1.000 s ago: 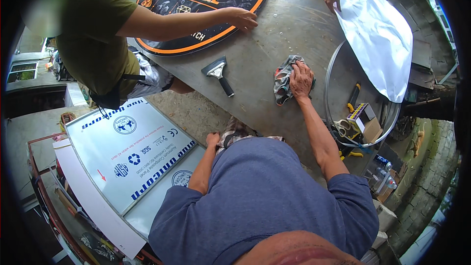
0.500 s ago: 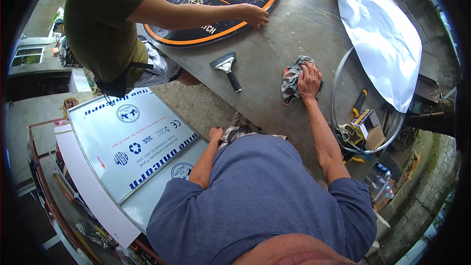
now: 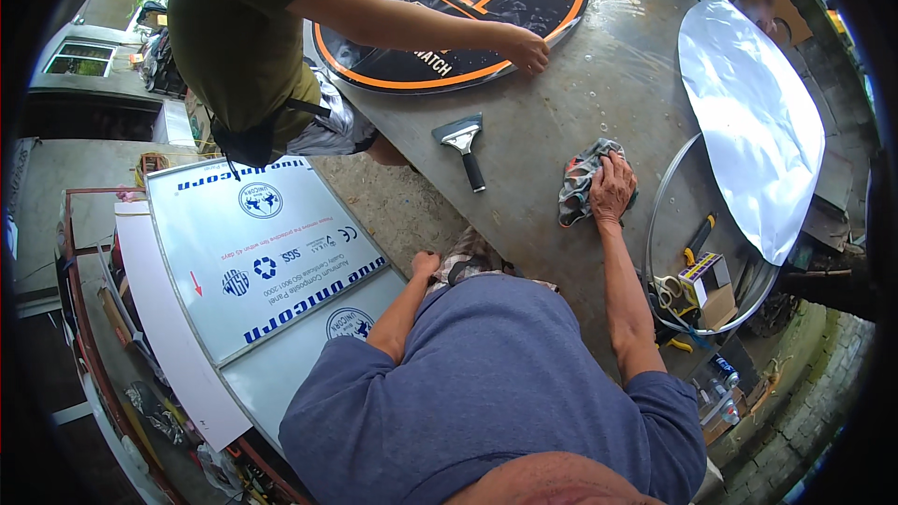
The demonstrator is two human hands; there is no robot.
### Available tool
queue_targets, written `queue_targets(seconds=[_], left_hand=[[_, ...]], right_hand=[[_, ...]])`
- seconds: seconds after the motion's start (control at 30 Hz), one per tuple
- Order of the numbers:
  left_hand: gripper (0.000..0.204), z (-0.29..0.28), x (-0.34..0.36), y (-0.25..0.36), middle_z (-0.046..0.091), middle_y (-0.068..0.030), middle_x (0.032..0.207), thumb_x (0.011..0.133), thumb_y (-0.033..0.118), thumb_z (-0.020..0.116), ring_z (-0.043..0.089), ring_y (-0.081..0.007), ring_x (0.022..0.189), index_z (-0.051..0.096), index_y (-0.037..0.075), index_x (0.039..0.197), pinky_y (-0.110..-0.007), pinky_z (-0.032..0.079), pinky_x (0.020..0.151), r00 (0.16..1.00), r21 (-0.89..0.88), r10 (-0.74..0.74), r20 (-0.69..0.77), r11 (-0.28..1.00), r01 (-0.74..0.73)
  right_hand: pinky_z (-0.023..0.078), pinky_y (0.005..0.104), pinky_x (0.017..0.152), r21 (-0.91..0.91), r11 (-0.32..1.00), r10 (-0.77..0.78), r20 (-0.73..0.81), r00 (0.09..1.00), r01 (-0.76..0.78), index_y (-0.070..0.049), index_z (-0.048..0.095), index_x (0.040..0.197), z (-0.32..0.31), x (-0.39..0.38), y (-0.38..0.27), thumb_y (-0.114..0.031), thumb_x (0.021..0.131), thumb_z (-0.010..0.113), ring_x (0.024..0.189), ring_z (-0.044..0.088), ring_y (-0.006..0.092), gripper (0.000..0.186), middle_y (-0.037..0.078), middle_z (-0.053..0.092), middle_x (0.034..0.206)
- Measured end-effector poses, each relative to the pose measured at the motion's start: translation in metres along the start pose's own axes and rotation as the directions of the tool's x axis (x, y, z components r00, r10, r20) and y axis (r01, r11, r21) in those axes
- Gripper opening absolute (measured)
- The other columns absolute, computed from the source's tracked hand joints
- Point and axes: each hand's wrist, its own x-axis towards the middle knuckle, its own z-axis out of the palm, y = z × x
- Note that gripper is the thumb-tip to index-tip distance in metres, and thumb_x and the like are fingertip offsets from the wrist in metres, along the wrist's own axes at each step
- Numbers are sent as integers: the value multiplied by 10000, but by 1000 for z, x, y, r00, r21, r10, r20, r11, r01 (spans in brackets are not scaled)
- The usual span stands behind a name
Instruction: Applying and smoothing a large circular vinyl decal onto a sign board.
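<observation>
Under the fingers of the right hand [image 3: 613, 189]: multicolour patterned rag [image 3: 577, 185], bunched up on the grey tabletop [image 3: 543, 215], most of it poking out to their left. Those fingers are bent down over the cloth, only slightly apart, and have hold of it. Left hand [image 3: 427, 265] is low beside the plaid shorts [image 3: 474, 255], fingers curled in; can't tell if anything's in them. Left of the right fingers, well apart: squeegee [image 3: 461, 142], black handle pointing their side. Beyond that, farther up-left, black oval sign [image 3: 524, 11] with orange border, co-worker's hand [image 3: 530, 52] at its near edge. Just right of the right fingers: metal ring [image 3: 659, 210], with scissors [image 3: 668, 292] and small open box [image 3: 711, 292] inside its loop. White sheet [image 3: 753, 122] overlaps the ring, up-right.
</observation>
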Motion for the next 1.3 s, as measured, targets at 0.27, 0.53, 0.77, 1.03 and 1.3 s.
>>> queue_targets(seconds=[0.27,0.53,0.77,1.03,1.3], left_hand=[[461,2,7,-2,664,-223,1137,762,391,639,624,-364,1105,725,53,1064,-413,482,947,999,59,22,39,998,-24],[451,3,6,-4,674,-225,1108,745,386,647,637,-359,1085,735,45,1026,-405,487,935,998,60,13,58,998,-16],[496,-3,4,1,665,-228,1135,730,405,660,631,-353,1105,725,35,1053,-392,482,943,994,78,-5,105,997,-3],[528,-4,5,-1,651,-243,1158,733,408,654,620,-357,1125,709,13,1078,-393,480,946,995,125,-23,99,992,10],[492,1,12,-8,657,-249,1135,718,364,649,627,-364,1110,718,-6,1035,-399,488,933,998,97,-40,56,995,34]], right_hand=[[342,415,1048,7,1000,8,5,1000,-8,-101,646,1112,1,0,1,-170,838,597,1224,495,242,287,28,581,1283],[341,412,1049,3,1000,11,7,1000,-11,-100,648,1107,0,0,1,-174,840,598,1228,493,242,282,31,584,1275],[343,414,1050,8,1000,18,8,1000,-18,-93,648,1110,0,0,1,-167,829,607,1226,496,245,294,36,583,1280],[338,418,1057,10,1000,11,10,1000,-12,-87,651,1114,-2,1,0,-159,819,614,1228,494,244,306,44,584,1283],[336,416,1061,14,1000,25,18,1000,-26,-88,656,1116,-4,2,-1,-159,820,617,1230,492,243,306,42,585,1283]])
